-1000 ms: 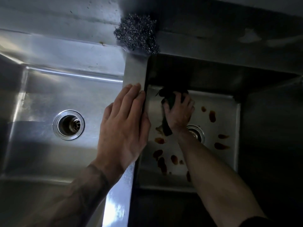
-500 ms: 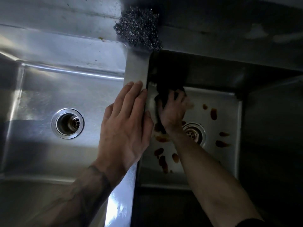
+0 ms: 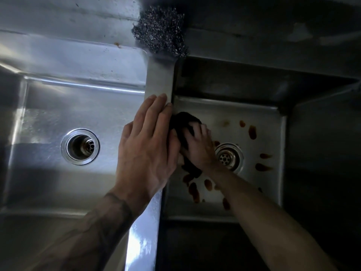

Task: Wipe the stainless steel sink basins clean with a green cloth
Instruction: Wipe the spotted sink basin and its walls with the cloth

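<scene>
Your right hand (image 3: 197, 147) is pressed flat on the floor of the right-hand stainless steel basin (image 3: 281, 145), fingers spread over a dark, crumpled cloth (image 3: 185, 122) that looks almost black in this dim light. The cloth lies just left of the round metal drain strainer (image 3: 227, 156), hard against the basin's left wall, with one end bunched ahead of your fingertips and a tail trailing back under your wrist. Your left hand (image 3: 146, 149) holds nothing; it lies open, palm down, on the steel divider (image 3: 158, 79) between the two basins, bracing you.

The cloth is soft and limp, so it will likely fold and slide under you rather than push back. Keep your palm over its middle and gather the loose tail in, or it will drag through the reddish-brown sauce-like spots (image 3: 193, 190) and smear them. On what may be wet steel it probably skids easily, so press down as you sweep.

More spots (image 3: 252, 132) sit right of the drain, so much of this basin remains unwiped. The left-hand steel basin (image 3: 58, 106) looks free of stains. A wad of steel wool (image 3: 160, 32) rests on the back ledge.
</scene>
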### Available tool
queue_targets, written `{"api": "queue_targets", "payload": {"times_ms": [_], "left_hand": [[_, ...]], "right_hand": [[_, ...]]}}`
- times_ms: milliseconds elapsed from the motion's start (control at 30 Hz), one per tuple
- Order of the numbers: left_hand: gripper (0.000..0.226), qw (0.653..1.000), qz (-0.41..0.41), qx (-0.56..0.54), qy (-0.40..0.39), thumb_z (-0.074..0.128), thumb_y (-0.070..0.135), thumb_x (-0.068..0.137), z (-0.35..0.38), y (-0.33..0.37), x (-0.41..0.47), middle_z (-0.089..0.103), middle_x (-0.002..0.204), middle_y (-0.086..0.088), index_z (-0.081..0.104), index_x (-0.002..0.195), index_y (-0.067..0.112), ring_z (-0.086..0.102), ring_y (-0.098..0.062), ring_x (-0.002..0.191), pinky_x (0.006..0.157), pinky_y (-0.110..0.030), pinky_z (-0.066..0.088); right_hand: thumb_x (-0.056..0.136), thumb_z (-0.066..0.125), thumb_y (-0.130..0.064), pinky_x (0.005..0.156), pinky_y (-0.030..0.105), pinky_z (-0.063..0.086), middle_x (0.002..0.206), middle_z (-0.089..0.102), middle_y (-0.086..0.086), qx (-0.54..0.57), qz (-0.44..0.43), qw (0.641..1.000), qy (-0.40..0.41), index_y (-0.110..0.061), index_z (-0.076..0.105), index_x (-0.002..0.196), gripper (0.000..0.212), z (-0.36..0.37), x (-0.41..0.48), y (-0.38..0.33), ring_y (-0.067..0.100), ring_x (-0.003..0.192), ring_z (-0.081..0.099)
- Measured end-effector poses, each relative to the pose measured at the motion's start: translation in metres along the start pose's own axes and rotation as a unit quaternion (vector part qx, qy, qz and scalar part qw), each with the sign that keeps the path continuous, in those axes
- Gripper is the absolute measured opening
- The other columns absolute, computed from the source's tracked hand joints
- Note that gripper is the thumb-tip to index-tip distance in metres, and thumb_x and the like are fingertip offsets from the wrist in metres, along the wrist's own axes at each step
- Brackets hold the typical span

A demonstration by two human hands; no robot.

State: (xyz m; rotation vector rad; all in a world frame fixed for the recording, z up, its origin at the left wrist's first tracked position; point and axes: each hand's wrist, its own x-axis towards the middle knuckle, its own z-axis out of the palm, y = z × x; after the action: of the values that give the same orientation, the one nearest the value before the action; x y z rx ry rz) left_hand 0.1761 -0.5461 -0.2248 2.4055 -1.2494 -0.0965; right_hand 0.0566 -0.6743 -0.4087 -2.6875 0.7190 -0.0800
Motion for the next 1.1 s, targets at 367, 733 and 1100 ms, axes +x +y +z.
{"api": "queue_targets", "payload": {"times_ms": [367, 733, 1100], "left_hand": [[0.042, 1.0, 0.004, -0.003, 0.006, 0.054, 0.024, 0.105, 0.0, 0.0, 0.0, 0.053, 0.157, -0.01, 0.06, 0.142, 0.005, 0.041, -0.027, 0.152, 0.105, -0.047, 0.048], [0.041, 1.0, 0.006, -0.008, 0.006, 0.053, 0.024, 0.106, 0.001, -0.002, 0.001, 0.053, 0.156, -0.012, 0.059, 0.141, 0.003, 0.042, -0.029, 0.151, 0.103, -0.051, 0.052], [0.042, 1.0, -0.003, -0.013, 0.001, 0.052, 0.023, 0.104, -0.001, 0.001, 0.001, 0.052, 0.157, -0.009, 0.059, 0.142, 0.005, 0.04, -0.027, 0.152, 0.103, -0.05, 0.051]], "right_hand": [[0.087, 0.064, -0.051, 0.094, 0.048, 0.044, 0.134, 0.047, 0.013, 0.0, 0.023, 1.0, -0.009, -0.023, 0.056, 0.132, 0.053, 0.001, -0.013, 0.02, 0.038, 0.115, 0.047], [0.089, 0.059, -0.049, 0.097, 0.047, 0.04, 0.135, 0.045, 0.016, 0.015, 0.063, 0.998, 0.015, -0.02, 0.053, 0.133, 0.053, 0.002, -0.02, 0.017, 0.039, 0.118, 0.045], [0.093, 0.057, -0.053, 0.094, 0.047, 0.041, 0.135, 0.048, 0.018, 0.021, 0.11, 0.993, 0.042, -0.017, 0.055, 0.135, 0.055, 0.013, -0.023, -0.017, 0.039, 0.115, 0.046]]}}
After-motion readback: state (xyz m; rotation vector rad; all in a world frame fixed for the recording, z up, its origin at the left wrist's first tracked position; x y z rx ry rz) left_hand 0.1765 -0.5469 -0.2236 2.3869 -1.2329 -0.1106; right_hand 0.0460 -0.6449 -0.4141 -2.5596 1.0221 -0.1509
